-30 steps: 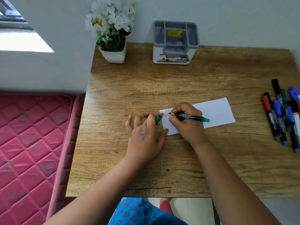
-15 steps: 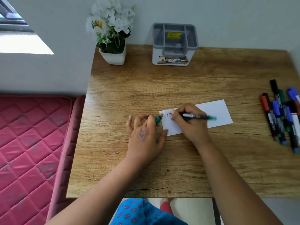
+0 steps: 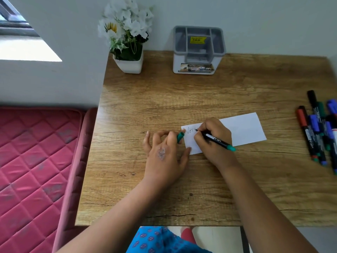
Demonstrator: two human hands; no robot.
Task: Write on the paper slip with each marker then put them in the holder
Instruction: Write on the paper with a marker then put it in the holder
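A white paper slip point(image 3: 244, 128) lies in the middle of the wooden table point(image 3: 182, 99), with a few handwritten letters at its left end. My right hand point(image 3: 213, 141) grips a black marker with a green end point(image 3: 219, 141), its tip touching the slip just after the letters. My left hand point(image 3: 164, 154) rests on the table at the slip's left edge and pinches the green cap point(image 3: 180, 137); its thumb presses the slip's lower left corner. A grey and white holder point(image 3: 197, 50) stands at the back of the table.
Several capped markers point(image 3: 318, 132) in red, blue, green and black lie in a bunch at the table's right edge. A white pot of white flowers point(image 3: 127, 44) stands at the back left. A pink quilted mattress point(image 3: 36, 161) lies left of the table.
My right hand has moved along the slip and more letters now show. The marker's back end has swung down toward me. My left hand stays put with the cap.
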